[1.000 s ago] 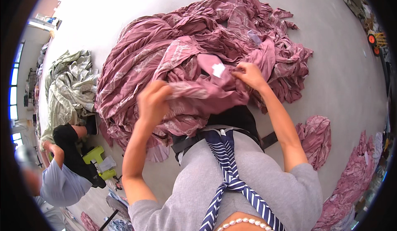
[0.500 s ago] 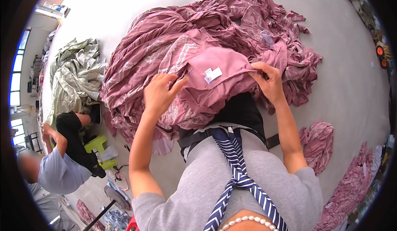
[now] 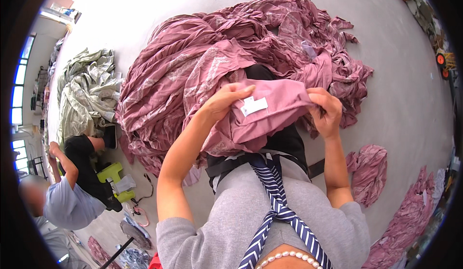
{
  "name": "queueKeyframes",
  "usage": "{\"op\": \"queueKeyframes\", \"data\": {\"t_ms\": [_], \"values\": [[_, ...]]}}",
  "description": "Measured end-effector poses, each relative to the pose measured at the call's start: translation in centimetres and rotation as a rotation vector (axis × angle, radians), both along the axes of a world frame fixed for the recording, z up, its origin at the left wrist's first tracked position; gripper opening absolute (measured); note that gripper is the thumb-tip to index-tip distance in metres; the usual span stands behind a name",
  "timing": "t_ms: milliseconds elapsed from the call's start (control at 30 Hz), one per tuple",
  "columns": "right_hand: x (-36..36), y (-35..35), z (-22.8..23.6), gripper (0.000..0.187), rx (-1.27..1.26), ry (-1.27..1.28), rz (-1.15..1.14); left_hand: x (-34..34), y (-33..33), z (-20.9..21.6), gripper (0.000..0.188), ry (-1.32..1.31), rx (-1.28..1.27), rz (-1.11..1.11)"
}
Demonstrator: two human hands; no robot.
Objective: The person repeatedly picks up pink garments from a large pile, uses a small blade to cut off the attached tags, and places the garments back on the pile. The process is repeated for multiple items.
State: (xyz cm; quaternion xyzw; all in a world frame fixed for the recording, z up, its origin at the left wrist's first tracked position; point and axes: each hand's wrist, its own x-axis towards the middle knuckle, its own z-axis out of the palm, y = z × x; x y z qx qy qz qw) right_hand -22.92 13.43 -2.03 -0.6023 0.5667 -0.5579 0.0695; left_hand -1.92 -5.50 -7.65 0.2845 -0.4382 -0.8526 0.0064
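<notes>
A garment or textile workroom: a large heap of mauve fabric (image 3: pixel 241 61) lies on the bare grey floor (image 3: pixel 400 76). Left of it sits a pale green-grey heap (image 3: pixel 87 93); beyond that, windows (image 3: pixel 19 90). More mauve pieces (image 3: pixel 369 165) lie right of it.

Both forearms come up from the lower edge, bare below pushed-up grey sleeves, elbows bent. The left hand (image 3: pixel 224 102) is raised in front of the body, fingers curled over and thumb beneath, pinching. The right hand (image 3: pixel 325 112) sits level with it, well apart, knuckles up, fingers clenched in a tight grip.
</notes>
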Motion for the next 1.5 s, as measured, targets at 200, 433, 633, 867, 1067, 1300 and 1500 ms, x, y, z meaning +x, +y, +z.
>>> {"op": "queueKeyframes", "data": {"t_ms": [200,433,633,867,1067,1300,1500], "values": [[-0.8,-2.9,-2.7,0.026,0.301,0.026,-0.331,-0.2,2.1,5.2,0.021,0.145,0.118,0.528],[5.1,-4.0,2.8,0.025,0.258,0.139,-0.080,0.1,3.2,5.5,0.014,0.076,0.051,0.691],[6.0,-4.7,2.4,0.025,0.219,0.331,0.012,0.2,3.3,5.6,0.013,0.094,0.036,0.694],[6.1,-5.0,2.1,0.023,0.201,0.373,0.020,0.1,3.5,5.9,0.015,0.118,-0.007,0.664],[5.8,-5.0,1.9,0.023,0.145,0.295,-0.016,0.3,3.2,5.4,0.015,0.115,0.011,0.616],[5.1,-4.4,1.3,0.027,0.137,0.204,0.064,0.8,2.4,5.1,0.036,-0.008,0.052,0.639],[5.3,-4.5,0.7,0.026,0.091,0.432,0.122,0.5,2.7,5.7,0.020,0.039,0.101,0.698]]}}
